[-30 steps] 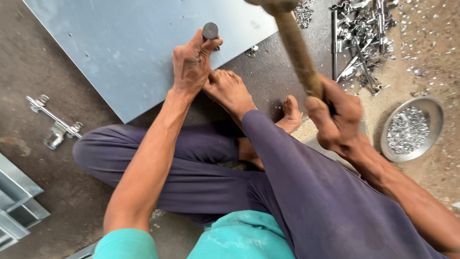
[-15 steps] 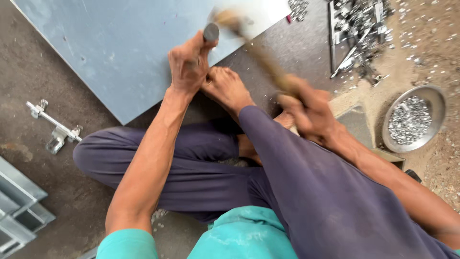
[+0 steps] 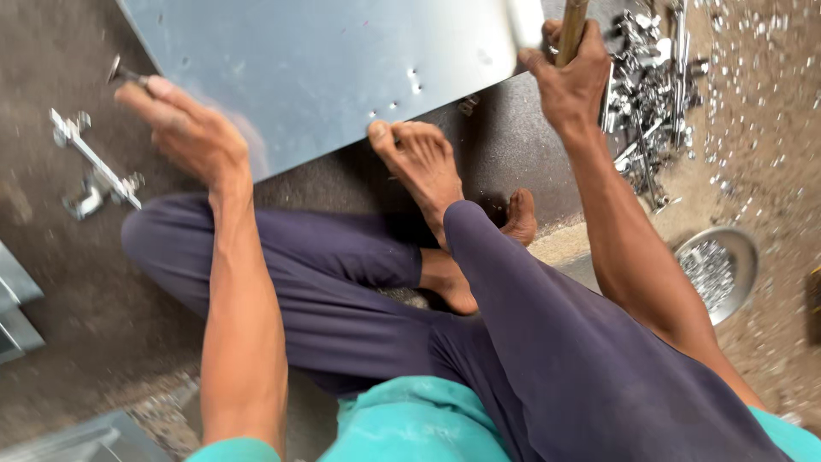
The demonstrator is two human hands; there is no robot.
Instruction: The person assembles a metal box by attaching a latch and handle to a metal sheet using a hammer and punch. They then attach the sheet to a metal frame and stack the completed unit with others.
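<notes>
Left hand (image 3: 192, 133) fingers pinch a small dark metal punch (image 3: 126, 74) beside the left edge of a grey metal sheet (image 3: 342, 68). Right hand (image 3: 571, 77) grips a wooden handle (image 3: 571, 30) (its head out of view) at the sheet's right corner; one bare foot (image 3: 423, 162) presses the sheet's near edge.

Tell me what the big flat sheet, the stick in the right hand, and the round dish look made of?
Sheet: likely thin metal, smooth grey, faint sheen, small punched holes. Stick in the right hand: probably wood, tan and matte. Dish: seemingly steel, shiny rim.
</notes>
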